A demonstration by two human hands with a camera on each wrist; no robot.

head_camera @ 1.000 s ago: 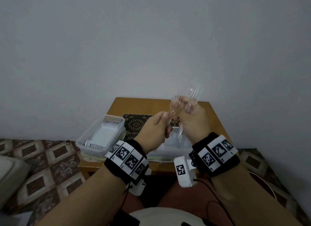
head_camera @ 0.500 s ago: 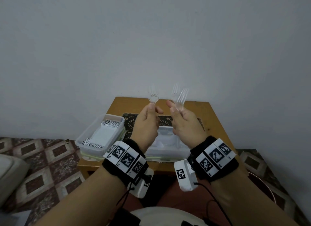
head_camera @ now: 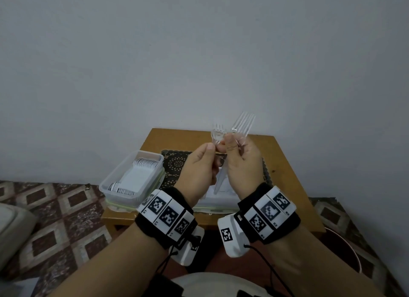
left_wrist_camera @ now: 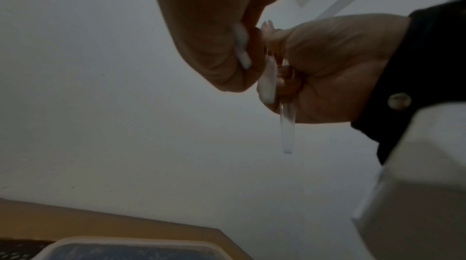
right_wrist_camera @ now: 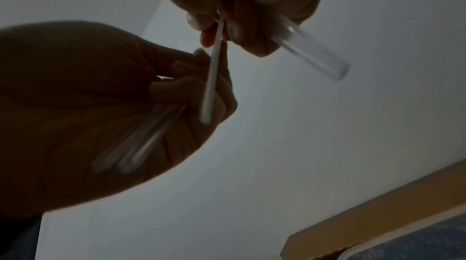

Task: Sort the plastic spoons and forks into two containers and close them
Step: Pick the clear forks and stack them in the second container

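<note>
Dim, flat light throughout; both wrist views are dark and soft, hands (right_wrist_camera: 88, 115) backlit, edges bowed by wide-angle distortion.

Clear forks (head_camera: 243, 124), brown table (head_camera: 285, 164), black lace-patterned mat (head_camera: 174, 164), black-and-white checkered wristbands (head_camera: 168, 217).

Table (head_camera: 285, 164): small, wooden, set against the wall.
Mat (head_camera: 174, 164): dark, lace-patterned, lying on the tabletop.
Wall (head_camera: 199, 53): plain, pale grey.
Floor (head_camera: 55, 208): brown and cream diamond pattern.
Object at left edge (head_camera: 11, 228): pale, perhaps a cushion.
</note>
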